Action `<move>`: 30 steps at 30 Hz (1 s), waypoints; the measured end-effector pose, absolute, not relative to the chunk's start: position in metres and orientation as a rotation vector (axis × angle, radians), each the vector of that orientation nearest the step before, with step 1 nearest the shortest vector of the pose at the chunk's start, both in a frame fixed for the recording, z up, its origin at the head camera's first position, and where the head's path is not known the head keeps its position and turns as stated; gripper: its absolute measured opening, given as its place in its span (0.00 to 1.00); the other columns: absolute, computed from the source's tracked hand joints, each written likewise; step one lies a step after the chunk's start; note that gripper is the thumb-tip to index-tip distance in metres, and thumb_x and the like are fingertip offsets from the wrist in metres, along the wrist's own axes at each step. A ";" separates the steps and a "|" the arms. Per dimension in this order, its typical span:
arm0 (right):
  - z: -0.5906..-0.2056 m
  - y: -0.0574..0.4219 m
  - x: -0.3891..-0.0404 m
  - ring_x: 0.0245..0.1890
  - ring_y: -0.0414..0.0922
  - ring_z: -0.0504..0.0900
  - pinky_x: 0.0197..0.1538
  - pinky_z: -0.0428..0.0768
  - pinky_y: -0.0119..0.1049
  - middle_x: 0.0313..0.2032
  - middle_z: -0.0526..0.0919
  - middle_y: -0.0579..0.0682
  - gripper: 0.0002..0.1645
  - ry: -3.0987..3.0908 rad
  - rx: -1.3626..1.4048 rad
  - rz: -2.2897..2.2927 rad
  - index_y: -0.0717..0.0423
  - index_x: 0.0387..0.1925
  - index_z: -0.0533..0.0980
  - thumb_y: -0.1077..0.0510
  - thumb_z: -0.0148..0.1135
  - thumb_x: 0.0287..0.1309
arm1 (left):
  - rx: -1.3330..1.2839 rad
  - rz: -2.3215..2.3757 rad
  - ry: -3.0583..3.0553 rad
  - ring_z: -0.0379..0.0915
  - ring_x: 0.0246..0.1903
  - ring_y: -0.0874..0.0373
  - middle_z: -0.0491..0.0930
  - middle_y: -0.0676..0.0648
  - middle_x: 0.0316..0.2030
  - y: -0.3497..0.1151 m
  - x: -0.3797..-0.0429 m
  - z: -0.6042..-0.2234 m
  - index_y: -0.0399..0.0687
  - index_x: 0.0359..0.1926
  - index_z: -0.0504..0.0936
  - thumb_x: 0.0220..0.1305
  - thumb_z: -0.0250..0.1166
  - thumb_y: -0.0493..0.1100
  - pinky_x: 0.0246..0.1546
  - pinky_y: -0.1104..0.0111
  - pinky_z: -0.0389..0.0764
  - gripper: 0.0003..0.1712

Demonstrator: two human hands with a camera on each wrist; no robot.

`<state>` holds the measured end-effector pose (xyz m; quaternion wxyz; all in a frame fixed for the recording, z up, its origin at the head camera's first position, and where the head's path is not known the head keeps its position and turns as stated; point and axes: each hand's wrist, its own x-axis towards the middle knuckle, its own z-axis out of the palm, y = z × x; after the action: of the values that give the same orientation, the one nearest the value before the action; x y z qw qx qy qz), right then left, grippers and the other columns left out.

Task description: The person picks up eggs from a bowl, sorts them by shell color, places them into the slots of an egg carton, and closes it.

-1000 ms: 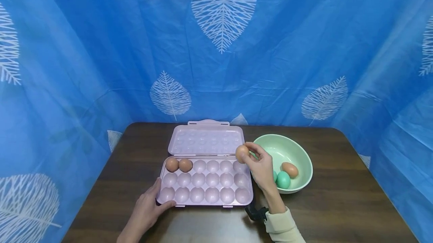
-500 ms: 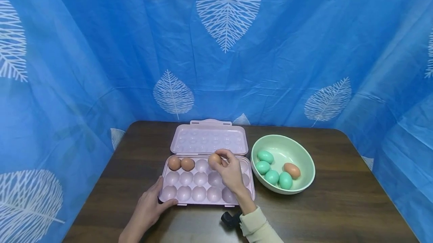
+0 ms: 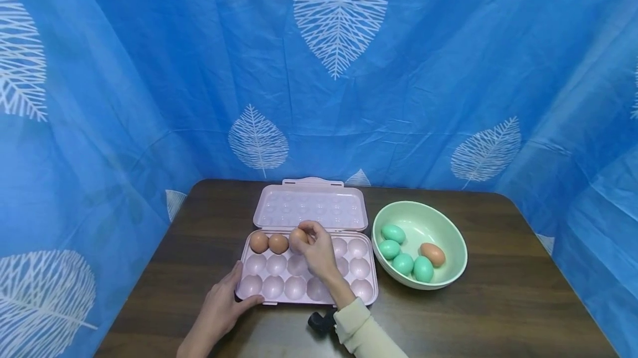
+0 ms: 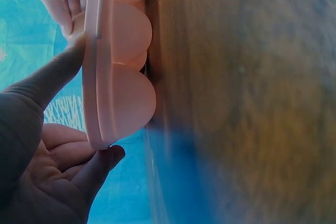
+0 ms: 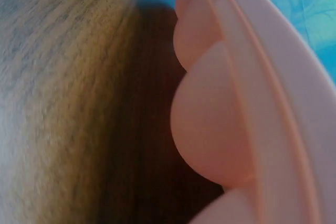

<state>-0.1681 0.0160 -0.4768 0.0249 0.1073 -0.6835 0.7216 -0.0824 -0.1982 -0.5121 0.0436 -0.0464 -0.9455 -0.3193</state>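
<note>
A pale pink egg box (image 3: 299, 302) lies with its lid (image 3: 311, 206) folded back on the table. My right hand (image 3: 319, 255) pinches a brown egg (image 3: 298, 238) at the third cup of the back row; whether the egg touches the cup is hidden. Two brown eggs (image 3: 268, 243) sit in the cups to its left. At the box's front left corner, my left hand (image 3: 219, 303) grips the rim, thumb (image 4: 58, 69) on the front edge and fingers along the left side. Only the box's rounded underside (image 5: 212, 119) shows large in the right wrist view.
Right of the box stands a light green bowl (image 3: 451, 236). Inside it are several green eggs (image 3: 423, 269) and one brown egg (image 3: 432, 254). Behind the dark wooden table (image 3: 508, 291) hangs a blue curtain (image 3: 418, 70) with white leaf prints.
My right hand has carried the brown egg leftward from beside the bowl, over the box, and down to the third back-row cup. The left hand keeps its grip on the corner.
</note>
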 end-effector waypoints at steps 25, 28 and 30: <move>-0.497 0.002 -0.169 0.54 0.68 0.77 0.57 0.76 0.56 0.46 0.78 0.75 0.19 -2.202 0.235 2.058 0.81 0.46 0.72 0.81 0.61 0.50 | -0.150 -0.969 -2.877 0.70 0.59 0.33 0.68 0.24 0.61 -0.199 -0.081 -0.509 0.20 0.64 0.65 0.48 0.78 0.54 0.57 0.46 0.72 0.54; -0.512 0.000 -0.176 0.54 0.65 0.78 0.56 0.77 0.53 0.46 0.80 0.71 0.19 -2.208 0.217 2.021 0.77 0.46 0.74 0.80 0.63 0.49 | -0.143 -0.980 -2.890 0.69 0.59 0.33 0.67 0.24 0.62 -0.200 -0.082 -0.508 0.21 0.65 0.65 0.49 0.78 0.54 0.58 0.46 0.72 0.55; -0.521 0.000 -0.181 0.54 0.62 0.79 0.56 0.78 0.50 0.47 0.81 0.69 0.19 -2.213 0.213 2.000 0.75 0.46 0.76 0.79 0.65 0.50 | -0.141 -0.984 -2.893 0.69 0.59 0.33 0.67 0.24 0.62 -0.200 -0.082 -0.507 0.20 0.65 0.64 0.49 0.78 0.54 0.58 0.46 0.72 0.55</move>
<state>-0.1814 -0.0003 -0.5210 0.0756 0.0710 -0.7380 0.6668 -0.0821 -0.1998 -0.5068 0.0412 -0.0461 -0.9449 -0.3214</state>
